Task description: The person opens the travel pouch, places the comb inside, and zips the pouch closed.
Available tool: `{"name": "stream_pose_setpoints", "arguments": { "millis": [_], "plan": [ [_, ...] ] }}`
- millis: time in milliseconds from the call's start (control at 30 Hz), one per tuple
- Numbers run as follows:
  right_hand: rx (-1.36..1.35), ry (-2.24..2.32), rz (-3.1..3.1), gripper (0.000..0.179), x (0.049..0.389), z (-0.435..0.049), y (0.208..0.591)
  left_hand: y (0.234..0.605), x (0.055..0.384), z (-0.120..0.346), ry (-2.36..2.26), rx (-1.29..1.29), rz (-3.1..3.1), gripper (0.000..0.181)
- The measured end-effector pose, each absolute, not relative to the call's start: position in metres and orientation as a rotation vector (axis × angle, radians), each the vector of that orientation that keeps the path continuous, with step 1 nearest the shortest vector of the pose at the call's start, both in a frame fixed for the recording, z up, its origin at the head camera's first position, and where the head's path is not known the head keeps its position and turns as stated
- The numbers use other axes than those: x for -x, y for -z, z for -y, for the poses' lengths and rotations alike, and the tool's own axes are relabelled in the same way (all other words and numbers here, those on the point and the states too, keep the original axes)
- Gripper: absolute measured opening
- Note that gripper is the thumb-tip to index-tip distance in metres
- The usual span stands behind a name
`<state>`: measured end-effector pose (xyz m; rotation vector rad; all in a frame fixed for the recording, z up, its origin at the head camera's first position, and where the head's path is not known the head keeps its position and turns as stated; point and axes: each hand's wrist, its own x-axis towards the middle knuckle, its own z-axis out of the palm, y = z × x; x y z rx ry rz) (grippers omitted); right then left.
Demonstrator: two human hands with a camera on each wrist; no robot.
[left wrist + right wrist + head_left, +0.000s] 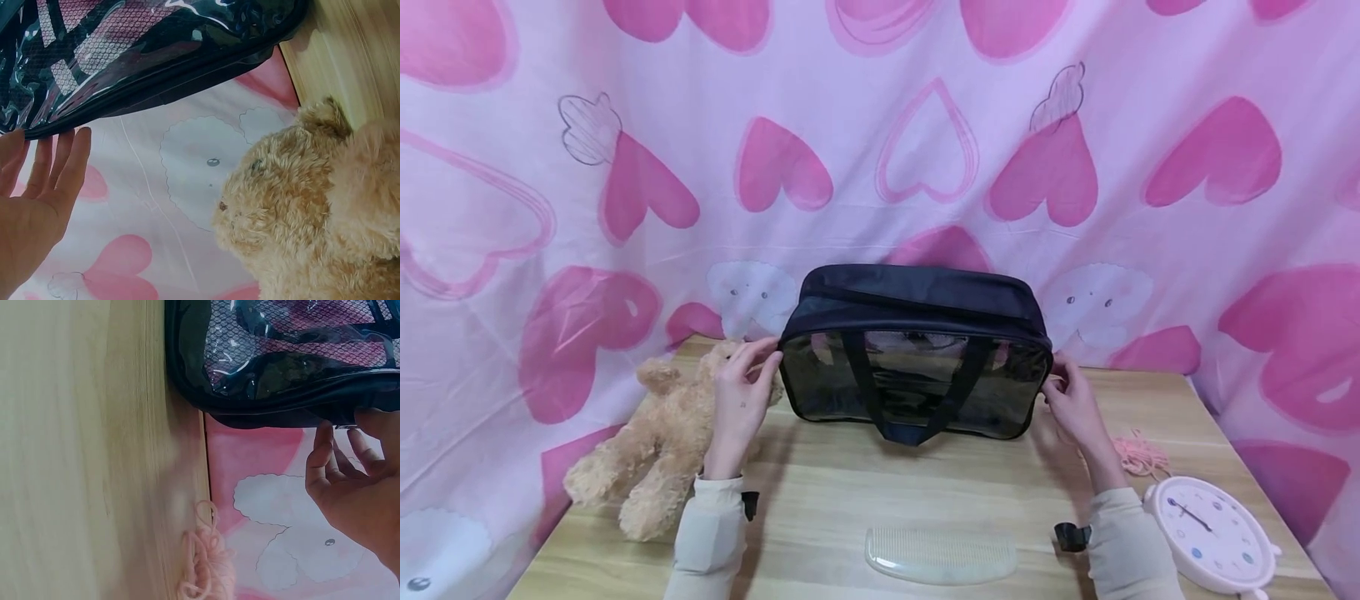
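Observation:
A black bag [917, 296] with a see-through front panel is held upright over the back of the table, its carry strap [906, 433] hanging down in front. My left hand [747, 396] holds the bag's upper left edge between thumb and fingertips. In the left wrist view, the long fingers [65, 165] reach up to the dark piping. On the opposite side, my right hand [1075, 404] pinches the right edge with bent fingers. The right wrist view has its thumb and fingertips close by a small metal piece on the bag's side. Mesh shows through the clear panel [294, 337].
A light brown teddy bear [673, 425] lies beside my left forearm. Toward the front of the wooden table [820, 492] is a pale comb [940, 557]. Pink yarn [1141, 456] and a white-faced round clock [1213, 533] lie at the right. A heart-printed curtain [865, 100] hangs behind.

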<state>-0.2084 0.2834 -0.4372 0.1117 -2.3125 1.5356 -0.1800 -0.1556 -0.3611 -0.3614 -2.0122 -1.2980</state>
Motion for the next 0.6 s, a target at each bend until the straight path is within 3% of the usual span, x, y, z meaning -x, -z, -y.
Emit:
{"name": "stream_pose_setpoints", "arguments": {
  "millis": [400,600],
  "plan": [
    [-0.146,-1.668,2.214,0.01,0.213,-0.282,0.441,0.367,0.18,0.151,1.24,0.326,1.989,0.017],
    [-0.104,-1.7,2.179,0.009,0.214,-0.287,0.438,0.384,0.198,0.161,1.224,0.343,1.977,0.018]
  ]
}}
